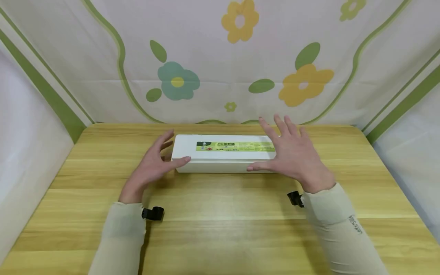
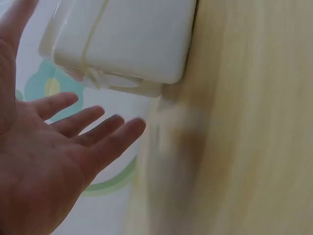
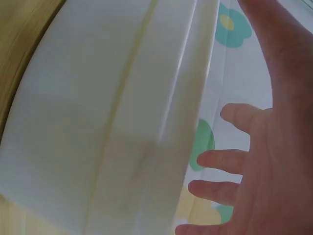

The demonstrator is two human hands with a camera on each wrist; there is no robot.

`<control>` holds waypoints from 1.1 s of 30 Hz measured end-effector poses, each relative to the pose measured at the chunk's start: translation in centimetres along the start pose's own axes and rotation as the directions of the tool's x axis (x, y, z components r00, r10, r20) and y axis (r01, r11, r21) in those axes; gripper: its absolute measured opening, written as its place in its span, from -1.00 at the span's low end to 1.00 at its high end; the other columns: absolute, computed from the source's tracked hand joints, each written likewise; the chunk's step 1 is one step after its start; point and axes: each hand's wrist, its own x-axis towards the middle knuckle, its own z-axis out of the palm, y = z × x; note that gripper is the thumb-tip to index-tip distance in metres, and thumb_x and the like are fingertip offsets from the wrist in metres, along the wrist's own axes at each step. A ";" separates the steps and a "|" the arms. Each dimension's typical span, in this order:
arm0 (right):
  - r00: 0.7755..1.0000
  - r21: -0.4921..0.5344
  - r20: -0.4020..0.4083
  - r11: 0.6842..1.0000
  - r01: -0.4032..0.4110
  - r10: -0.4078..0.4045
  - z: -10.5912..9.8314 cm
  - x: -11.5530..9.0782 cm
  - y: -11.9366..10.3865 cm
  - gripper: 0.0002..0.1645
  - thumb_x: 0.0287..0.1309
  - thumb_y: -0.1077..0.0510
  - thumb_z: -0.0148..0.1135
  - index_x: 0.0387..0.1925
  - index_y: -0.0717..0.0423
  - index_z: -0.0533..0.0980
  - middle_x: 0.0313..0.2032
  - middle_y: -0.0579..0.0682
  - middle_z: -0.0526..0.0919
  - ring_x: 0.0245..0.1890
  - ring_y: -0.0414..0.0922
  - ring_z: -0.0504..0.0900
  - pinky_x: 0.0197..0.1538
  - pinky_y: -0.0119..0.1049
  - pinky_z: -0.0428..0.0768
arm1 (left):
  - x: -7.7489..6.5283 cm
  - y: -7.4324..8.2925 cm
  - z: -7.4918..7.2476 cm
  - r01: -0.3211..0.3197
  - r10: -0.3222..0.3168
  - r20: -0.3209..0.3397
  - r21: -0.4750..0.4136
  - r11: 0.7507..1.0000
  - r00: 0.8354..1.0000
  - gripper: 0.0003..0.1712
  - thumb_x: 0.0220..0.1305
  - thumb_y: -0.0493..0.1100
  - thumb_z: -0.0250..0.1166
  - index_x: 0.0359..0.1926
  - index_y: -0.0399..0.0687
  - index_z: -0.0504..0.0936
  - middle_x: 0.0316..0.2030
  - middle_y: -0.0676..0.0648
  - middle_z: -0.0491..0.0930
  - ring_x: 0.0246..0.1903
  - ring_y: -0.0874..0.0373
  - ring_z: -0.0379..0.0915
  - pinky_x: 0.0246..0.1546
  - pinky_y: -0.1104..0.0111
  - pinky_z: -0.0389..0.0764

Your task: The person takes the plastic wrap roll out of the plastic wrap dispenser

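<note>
Long white rectangular box, probably plastic (image 1: 220, 156), lies near the pale wooden counter's (image 1: 220, 214) far edge; left hand (image 1: 154, 162) and right hand (image 1: 292, 154) at its ends, fingers extended, gripping nothing; judged light, stiff, slightly slippery, best held by both ends.

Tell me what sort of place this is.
Probably a small indoor booth set up for tabletop recording: a wooden table stands before a flower-printed backdrop, with pale side panels at left and right, and small black devices are worn at both sleeve cuffs.
</note>
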 end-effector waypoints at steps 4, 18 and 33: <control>0.999 0.020 0.001 0.999 0.043 -0.043 0.3 0.7 -0.9 0.65 -0.29 -0.99 0.12 0.76 -0.41 -0.11 0.74 0.17 -0.05 0.72 0.29 -0.06 0.56 0.48 0.10 | 0.5 -0.7 0.5 -0.023 0.026 0.034 -0.087 0.996 0.999 0.38 0.17 -0.03 0.68 0.77 0.14 -0.08 0.70 0.00 0.06 0.62 -0.16 0.13 0.33 0.08 0.58; 0.981 0.105 -0.031 0.975 0.194 -0.191 1.3 3.2 -5.0 0.56 -0.26 -0.78 0.46 0.72 -0.41 0.06 0.70 0.09 0.12 0.68 0.20 0.12 0.61 0.33 0.15 | 0.9 -2.1 0.9 -0.005 0.015 0.035 -0.272 0.962 0.999 0.34 -0.01 -0.39 0.70 0.71 0.12 0.17 0.57 -0.07 0.29 0.44 -0.09 0.28 0.24 0.42 0.55; 0.954 0.069 -0.032 0.952 0.299 -0.298 2.7 5.2 -8.8 0.49 -0.30 -0.73 0.55 0.67 -0.41 0.20 0.47 0.06 0.43 0.50 0.11 0.38 0.47 0.18 0.41 | 1.4 -2.8 0.2 0.037 0.000 0.099 -0.373 0.927 0.995 0.20 -0.01 -0.48 0.63 0.64 0.02 0.30 0.55 -0.10 0.32 0.49 -0.07 0.24 0.22 0.43 0.52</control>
